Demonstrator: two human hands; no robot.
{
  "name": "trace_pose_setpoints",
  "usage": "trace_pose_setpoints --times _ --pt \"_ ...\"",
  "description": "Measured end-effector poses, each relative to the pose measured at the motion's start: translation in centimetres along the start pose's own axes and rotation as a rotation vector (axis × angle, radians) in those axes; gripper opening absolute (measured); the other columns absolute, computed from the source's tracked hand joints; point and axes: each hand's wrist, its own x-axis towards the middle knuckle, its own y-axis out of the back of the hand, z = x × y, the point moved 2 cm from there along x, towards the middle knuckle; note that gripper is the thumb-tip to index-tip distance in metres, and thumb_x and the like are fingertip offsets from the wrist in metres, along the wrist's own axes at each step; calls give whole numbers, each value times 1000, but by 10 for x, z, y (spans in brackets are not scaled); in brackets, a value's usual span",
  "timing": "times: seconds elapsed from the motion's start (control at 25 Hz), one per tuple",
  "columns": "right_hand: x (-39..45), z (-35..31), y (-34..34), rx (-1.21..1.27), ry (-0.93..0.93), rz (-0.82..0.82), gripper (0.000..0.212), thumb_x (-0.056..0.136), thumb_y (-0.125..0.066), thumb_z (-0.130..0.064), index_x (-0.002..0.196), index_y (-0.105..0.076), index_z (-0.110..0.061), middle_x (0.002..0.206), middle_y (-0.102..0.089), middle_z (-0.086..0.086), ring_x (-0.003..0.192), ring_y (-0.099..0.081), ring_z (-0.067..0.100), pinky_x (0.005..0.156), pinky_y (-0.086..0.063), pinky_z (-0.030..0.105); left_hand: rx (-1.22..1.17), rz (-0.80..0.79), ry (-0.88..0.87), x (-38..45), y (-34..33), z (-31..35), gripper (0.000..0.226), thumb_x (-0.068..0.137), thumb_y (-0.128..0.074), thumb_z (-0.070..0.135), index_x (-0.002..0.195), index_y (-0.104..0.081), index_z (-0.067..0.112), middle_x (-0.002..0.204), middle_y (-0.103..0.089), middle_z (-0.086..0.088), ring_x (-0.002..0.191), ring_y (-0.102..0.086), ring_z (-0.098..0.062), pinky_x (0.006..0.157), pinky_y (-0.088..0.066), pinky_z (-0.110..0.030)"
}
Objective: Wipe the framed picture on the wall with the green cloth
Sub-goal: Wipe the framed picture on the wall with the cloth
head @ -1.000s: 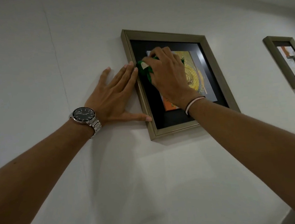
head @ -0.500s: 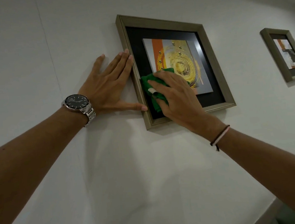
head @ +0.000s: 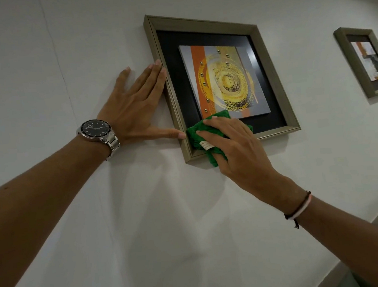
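The framed picture (head: 264, 52) hangs on the white wall, a bronze frame around a black mat and a gold and orange print. My right hand (head: 236, 148) presses the green cloth (head: 196, 133) flat against the picture's lower left corner, with the cloth overlapping the bottom rail. My left hand (head: 134, 107), with a wristwatch, lies flat on the wall beside the frame, fingers spread. Its fingertips and thumb touch the frame's left edge.
A second, smaller framed picture (head: 366, 36) hangs further right on the same wall. The wall's lower edge meets a grey surface at the bottom right.
My right hand has dragged the green cloth from the picture's upper left down to its lower left corner. The left hand stays braced against the frame's left side.
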Motion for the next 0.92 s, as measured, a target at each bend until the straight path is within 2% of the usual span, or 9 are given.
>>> trace_pose_setpoints --times 0.28,0.52,0.92 --pt "64 -5 0 -94 -77 160 38 85 -72 -14 122 -66 -9 126 -66 14 119 -59 33 103 -45 44 -22 -4 2 0 -1 -1 144 59 -10 103 161 2 1 172 4 -17 161 -2 -28 128 -10 -61" --pt "148 11 3 -192 -33 117 38 96 -57 -21 133 -58 -15 141 -54 12 132 -47 29 110 -35 40 -37 21 -6 0 -2 -1 143 60 -13 102 161 2 2 172 2 -18 161 -4 -29 127 -11 -61" --pt "24 -1 8 -95 -5 -66 38 90 -62 -16 128 -61 -12 138 -56 12 129 -49 30 111 -40 46 -23 18 -17 0 -2 -1 144 60 -9 103 160 1 0 172 1 -19 161 -5 -31 127 -11 -62"
